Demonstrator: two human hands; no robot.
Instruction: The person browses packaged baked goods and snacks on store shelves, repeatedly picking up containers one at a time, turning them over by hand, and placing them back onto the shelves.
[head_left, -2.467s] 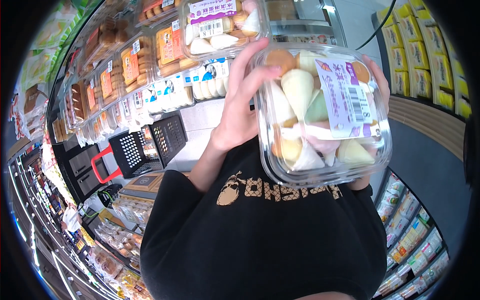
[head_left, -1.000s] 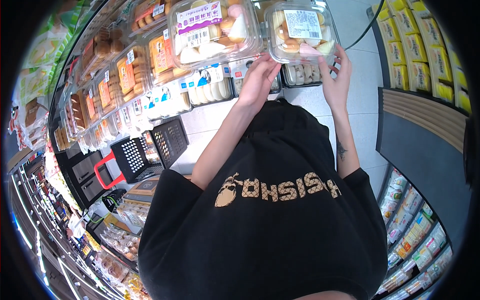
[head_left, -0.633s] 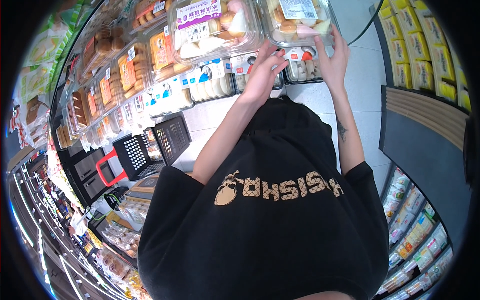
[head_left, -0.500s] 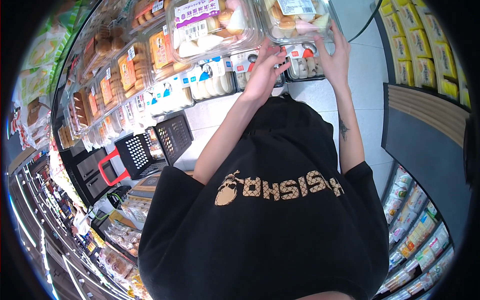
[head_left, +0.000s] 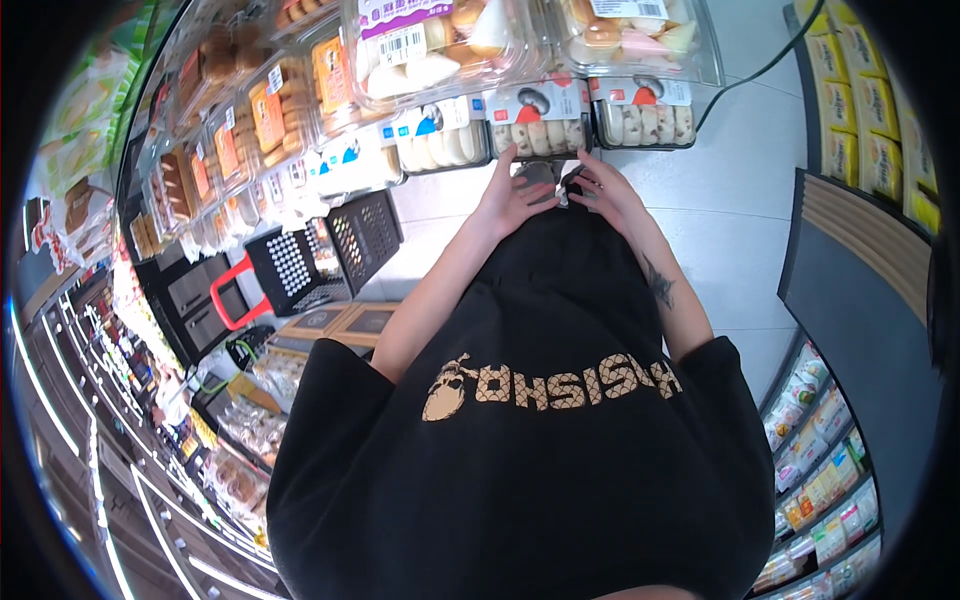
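Note:
My left hand [head_left: 512, 198] is low in front of the display, its fingers spread and pointing inward. Opposite it my right hand [head_left: 607, 190] is also open, with its fingers loosely apart. Between and just beyond them sits a clear pack of speckled rolls [head_left: 540, 137] with a white and red label. My fingertips are at its near edge; whether they touch it I cannot tell. A similar pack of speckled rolls [head_left: 645, 124] stands to its right. Above them rest two large clear boxes of small cakes, the left box [head_left: 430, 75] with a purple label and the right box [head_left: 640, 45].
Packs of orange-labelled pastries [head_left: 268, 118] and white rolls [head_left: 440, 145] extend leftward. A black basket with a red handle [head_left: 290, 270] is at lower left. Right of me are a dark shelf edge [head_left: 850, 290] and yellow packets [head_left: 880, 105]. A dark cable [head_left: 752, 80] hangs beside the display.
Both hands have come down and toward me, away from the right-hand cake box. They are now close together before the speckled roll packs. The view has shifted slightly.

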